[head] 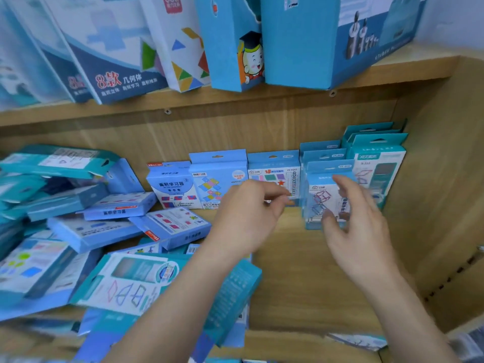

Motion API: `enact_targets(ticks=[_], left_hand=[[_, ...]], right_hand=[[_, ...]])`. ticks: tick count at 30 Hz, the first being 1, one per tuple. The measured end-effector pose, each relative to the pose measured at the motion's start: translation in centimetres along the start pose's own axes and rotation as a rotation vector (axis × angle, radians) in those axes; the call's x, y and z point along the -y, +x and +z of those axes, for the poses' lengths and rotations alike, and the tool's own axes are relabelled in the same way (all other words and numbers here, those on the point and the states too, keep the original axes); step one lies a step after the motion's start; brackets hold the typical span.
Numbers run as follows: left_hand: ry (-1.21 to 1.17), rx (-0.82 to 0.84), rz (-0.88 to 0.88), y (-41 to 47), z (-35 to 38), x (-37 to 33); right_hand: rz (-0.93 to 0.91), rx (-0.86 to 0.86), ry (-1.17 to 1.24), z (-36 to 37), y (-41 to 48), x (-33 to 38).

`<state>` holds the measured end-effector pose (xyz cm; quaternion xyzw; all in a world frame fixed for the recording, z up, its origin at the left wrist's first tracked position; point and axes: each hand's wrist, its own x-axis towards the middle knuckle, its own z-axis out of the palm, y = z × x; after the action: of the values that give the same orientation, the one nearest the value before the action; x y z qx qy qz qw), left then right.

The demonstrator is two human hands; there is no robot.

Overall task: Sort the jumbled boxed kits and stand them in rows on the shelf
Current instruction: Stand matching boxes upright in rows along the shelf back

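Observation:
Blue boxed kits stand upright along the back of the wooden shelf [296, 279]: a row of cube-frame boxes [320, 203], a colour-shape box [273, 174], a tile-pattern box [214, 179] and an area-learning box [170, 187]. At the far right stand teal kits [377, 163]. A jumbled pile of flat boxes [86, 226] covers the left half. My right hand [358, 218] hovers with fingers spread just in front of the nearest cube-frame box. My left hand [251, 213] is loosely curled in front of the colour-shape box, holding nothing that I can see.
The shelf above carries larger blue and white boxes [183, 43] leaning to the left. The wooden side panel [445, 205] closes the shelf on the right. A teal kit with shape outlines [131, 286] lies at the front of the pile.

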<state>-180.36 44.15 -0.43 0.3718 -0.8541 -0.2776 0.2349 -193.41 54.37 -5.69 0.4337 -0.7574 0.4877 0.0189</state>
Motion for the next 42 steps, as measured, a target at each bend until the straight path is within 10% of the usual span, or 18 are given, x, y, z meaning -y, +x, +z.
enact_targets(ticks=[4,19,31,36,42], left_hand=[[-0.128,-0.033,-0.044,-5.1,-4.1,2.8],[0.709,-0.321,-0.182,-6.1,-20.3,16.3],[1.135,0.077,-0.349,6.4,-22.5,20.9],[1.306,0.077,-0.123,5.6,-23.2,19.9],[1.099,-0.344,0.29,0.1,-28.0,19.4]], right_hand=[[-0.046,0.188,0.229,2.7,-1.2,1.9],[-0.464,0.668,0.003,12.7,0.5,12.2],[-0.271,0.735,0.053,18.0,1.4,17.5],[-0.186,0.651,0.082,19.7,1.6,18.1],[-0.118,0.635,0.289,21.2,1.7,21.1]])
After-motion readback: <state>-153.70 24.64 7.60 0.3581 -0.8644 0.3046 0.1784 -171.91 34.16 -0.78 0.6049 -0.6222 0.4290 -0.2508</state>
